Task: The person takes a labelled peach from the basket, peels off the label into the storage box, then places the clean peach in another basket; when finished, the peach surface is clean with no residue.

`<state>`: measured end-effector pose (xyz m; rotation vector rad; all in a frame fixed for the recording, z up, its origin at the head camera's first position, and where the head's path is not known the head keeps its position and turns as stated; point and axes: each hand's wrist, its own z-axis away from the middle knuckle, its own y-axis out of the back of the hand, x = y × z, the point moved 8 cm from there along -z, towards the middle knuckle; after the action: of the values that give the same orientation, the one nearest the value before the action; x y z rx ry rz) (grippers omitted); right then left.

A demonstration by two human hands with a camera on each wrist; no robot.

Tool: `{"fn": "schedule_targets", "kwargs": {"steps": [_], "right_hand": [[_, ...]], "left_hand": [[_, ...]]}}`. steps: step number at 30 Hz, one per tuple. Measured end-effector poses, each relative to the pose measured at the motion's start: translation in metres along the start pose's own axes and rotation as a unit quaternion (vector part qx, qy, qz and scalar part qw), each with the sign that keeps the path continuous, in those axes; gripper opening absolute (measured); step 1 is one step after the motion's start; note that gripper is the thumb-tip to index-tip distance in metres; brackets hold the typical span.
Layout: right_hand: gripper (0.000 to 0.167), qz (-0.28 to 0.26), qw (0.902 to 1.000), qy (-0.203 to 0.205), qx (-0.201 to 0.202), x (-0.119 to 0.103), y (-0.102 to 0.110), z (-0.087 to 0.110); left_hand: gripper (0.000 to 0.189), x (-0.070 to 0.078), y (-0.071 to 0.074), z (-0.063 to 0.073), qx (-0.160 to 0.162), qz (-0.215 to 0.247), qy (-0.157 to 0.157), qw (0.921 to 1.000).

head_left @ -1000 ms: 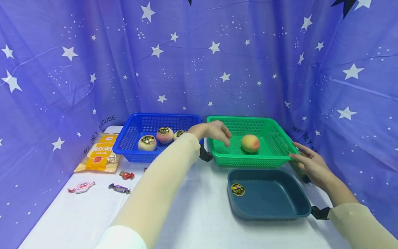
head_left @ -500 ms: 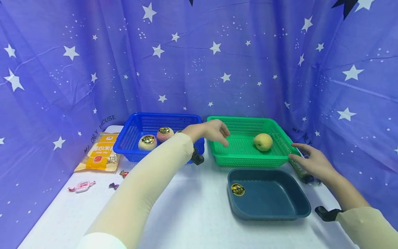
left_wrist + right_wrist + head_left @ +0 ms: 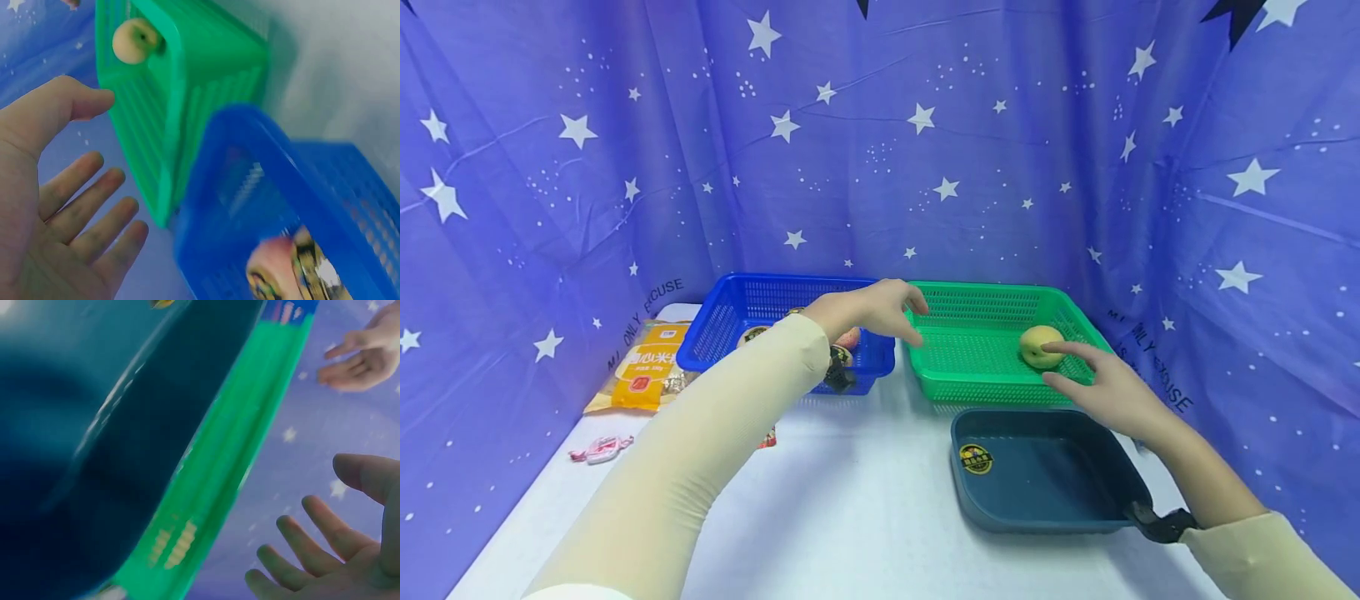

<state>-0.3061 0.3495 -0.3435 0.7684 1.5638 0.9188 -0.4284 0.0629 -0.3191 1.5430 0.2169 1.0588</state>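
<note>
A yellow peach (image 3: 1037, 343) lies near the right end of the green basket (image 3: 970, 354); it also shows in the left wrist view as a peach (image 3: 129, 42). My right hand (image 3: 1108, 387) is held over the basket's front right corner, thumb and fingers spread, fingertips overlapping the peach in the head view. Nothing is between its fingers. My left hand (image 3: 880, 310) hovers where the green and blue baskets meet, fingers relaxed and holding nothing. The blue basket (image 3: 702, 327) contains several peaches with black-and-gold labels, among them a pink peach (image 3: 275, 265), partly covered by my left arm.
A dark teal tray (image 3: 1037, 483) with a round label stands in front of the green basket. On the left lie an orange snack bag (image 3: 647, 367) and a pink wrapped candy (image 3: 602, 450). A starry purple curtain (image 3: 880, 208) encloses the table (image 3: 850, 517).
The peach has rolled rightward inside the green basket. My right hand has left the basket's right rim and moved left toward the peach. My left hand has drawn back leftward.
</note>
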Motion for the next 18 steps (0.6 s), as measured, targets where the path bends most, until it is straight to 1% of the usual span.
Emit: {"fn": "schedule_targets", "kwargs": {"steps": [4, 8, 14, 18], "right_hand": [[0.061, -0.030, 0.9992, 0.027, 0.007, -0.032, -0.010, 0.000], [0.058, -0.061, 0.9968, 0.051, 0.001, -0.058, -0.024, -0.001], [0.062, -0.108, 0.9928, 0.051, -0.008, -0.083, -0.045, -0.008], [0.063, -0.158, 0.9862, 0.049, -0.005, -0.098, -0.059, -0.013]], "left_hand": [[0.065, -0.021, 0.008, 0.012, 0.016, 0.016, 0.024, 0.9995], [0.068, -0.044, 0.014, 0.023, 0.025, 0.021, 0.051, 0.9982], [0.068, -0.068, 0.024, 0.043, 0.039, 0.026, 0.081, 0.9956], [0.070, -0.087, 0.031, 0.057, 0.030, 0.017, 0.117, 0.9925]]}}
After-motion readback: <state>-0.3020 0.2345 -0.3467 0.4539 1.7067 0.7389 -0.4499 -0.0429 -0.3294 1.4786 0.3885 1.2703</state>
